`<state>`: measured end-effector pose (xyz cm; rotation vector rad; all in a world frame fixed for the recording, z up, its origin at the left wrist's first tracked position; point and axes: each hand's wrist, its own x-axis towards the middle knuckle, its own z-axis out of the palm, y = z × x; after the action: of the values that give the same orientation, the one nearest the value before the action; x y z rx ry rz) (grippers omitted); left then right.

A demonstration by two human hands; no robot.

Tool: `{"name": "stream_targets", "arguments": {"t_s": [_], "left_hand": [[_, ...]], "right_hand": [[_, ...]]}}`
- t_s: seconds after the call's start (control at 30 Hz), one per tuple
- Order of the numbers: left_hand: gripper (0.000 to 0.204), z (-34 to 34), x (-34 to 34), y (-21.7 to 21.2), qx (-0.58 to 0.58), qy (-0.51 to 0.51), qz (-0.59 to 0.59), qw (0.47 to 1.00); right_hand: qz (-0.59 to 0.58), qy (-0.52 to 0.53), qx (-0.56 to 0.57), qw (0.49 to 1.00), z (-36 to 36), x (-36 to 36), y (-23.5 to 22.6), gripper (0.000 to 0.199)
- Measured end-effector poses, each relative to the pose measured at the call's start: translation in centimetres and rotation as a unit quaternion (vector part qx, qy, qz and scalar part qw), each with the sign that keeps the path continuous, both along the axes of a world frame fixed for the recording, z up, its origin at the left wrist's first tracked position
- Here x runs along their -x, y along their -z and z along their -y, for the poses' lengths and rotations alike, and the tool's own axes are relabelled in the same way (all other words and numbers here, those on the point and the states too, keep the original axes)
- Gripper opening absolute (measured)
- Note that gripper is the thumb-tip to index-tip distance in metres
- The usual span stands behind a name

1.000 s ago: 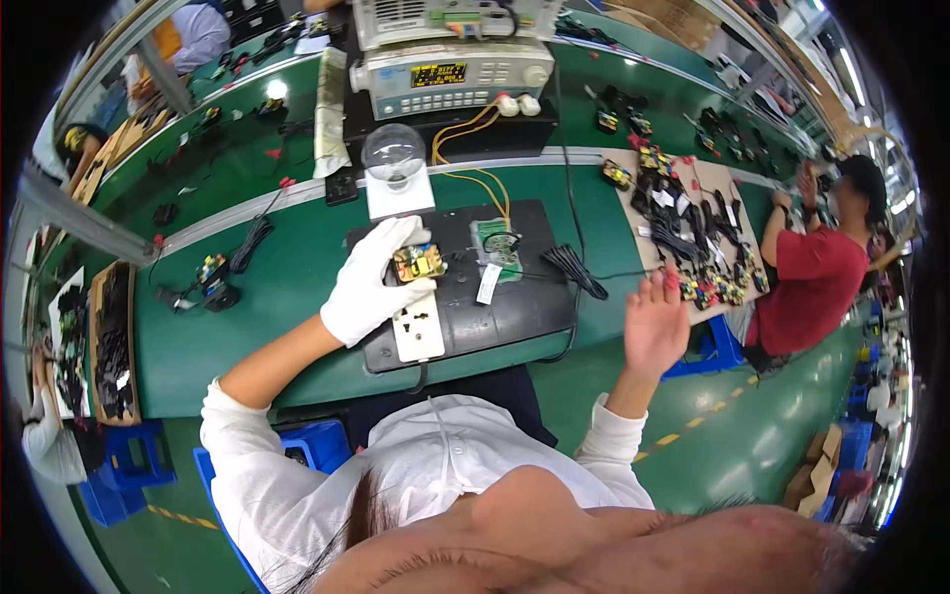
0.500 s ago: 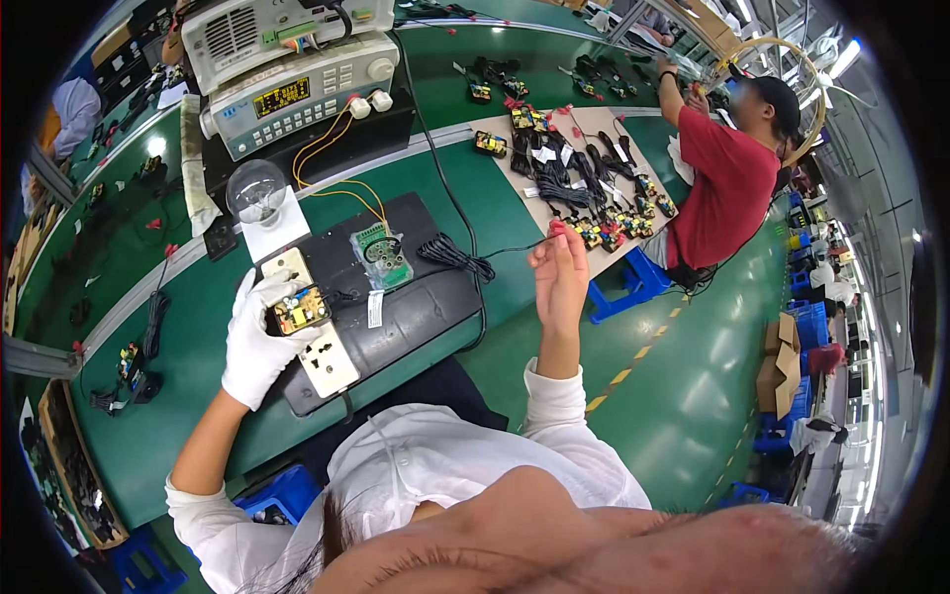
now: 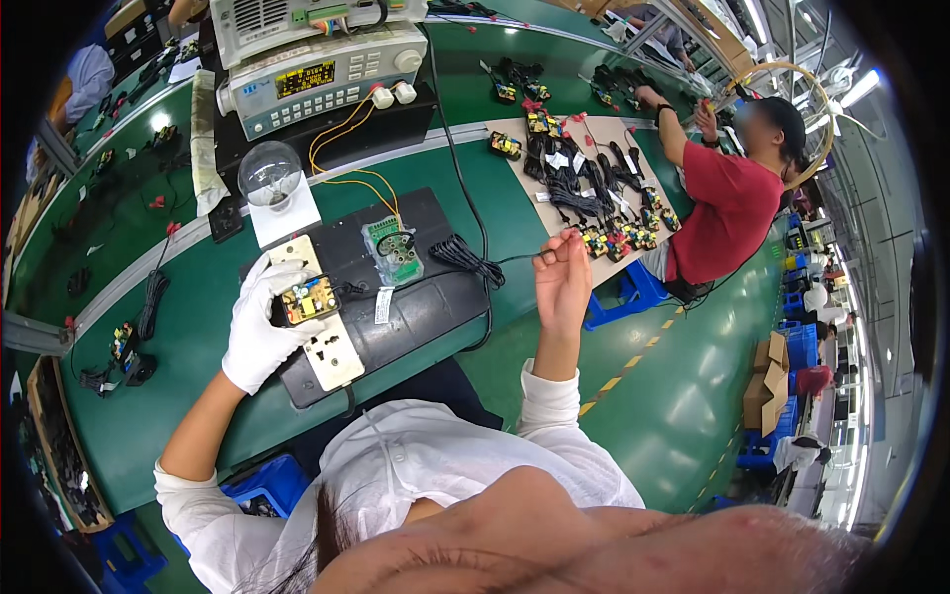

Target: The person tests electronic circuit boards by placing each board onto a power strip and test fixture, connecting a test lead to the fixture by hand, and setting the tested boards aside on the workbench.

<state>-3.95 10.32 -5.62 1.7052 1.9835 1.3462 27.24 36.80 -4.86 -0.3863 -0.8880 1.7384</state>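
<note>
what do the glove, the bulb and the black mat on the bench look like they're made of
The glove on the left hand looks like white knit fabric: matte, softly creased. The bulb appears to be clear glass, see-through with bright glints. The black mat seems rubber or soft plastic, dark with a dull sheen, though the picture leaves that open.

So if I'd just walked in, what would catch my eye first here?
Probably the white-gloved left hand pressing a small circuit board onto a black fixture on the green bench. Just behind stands a clear glass bulb, and the bare right hand is raised at the bench edge.
</note>
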Motion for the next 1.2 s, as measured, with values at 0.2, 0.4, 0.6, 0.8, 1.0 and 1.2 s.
{"name": "stream_targets", "arguments": {"t_s": [0.2,0.4,0.6,0.8,1.0,1.2], "left_hand": [[0.067,-0.1,-0.2,-0.5,-0.020,-0.021,-0.041,0.999],[0.064,0.4,-0.4,-0.9,0.033,-0.025,-0.032,0.999],[0.064,0.4,-0.3,-0.6,0.014,-0.017,-0.017,1.000],[0.059,0.6,-0.6,-0.5,0.009,-0.035,-0.044,0.998],[0.058,0.2,-0.4,-0.5,-0.068,-0.018,-0.088,0.994],[0.057,0.1,-0.6,-0.8,-0.074,-0.024,-0.099,0.992]], "right_hand": [[0.062,0.052,-0.062,0.995,0.1,-0.1,-0.1,0.029],[0.121,0.106,-0.176,0.971,0.2,0.4,-0.5,0.039],[0.166,0.179,-0.284,0.927,1.0,1.4,-0.3,0.039],[0.295,0.219,-0.322,0.873,2.2,1.0,-2.3,0.029],[-0.149,-0.281,-0.085,0.944,5.0,-0.7,-8.0,0.027],[0.366,-0.124,-0.249,0.888,6.0,5.9,-7.0,0.022]]}}
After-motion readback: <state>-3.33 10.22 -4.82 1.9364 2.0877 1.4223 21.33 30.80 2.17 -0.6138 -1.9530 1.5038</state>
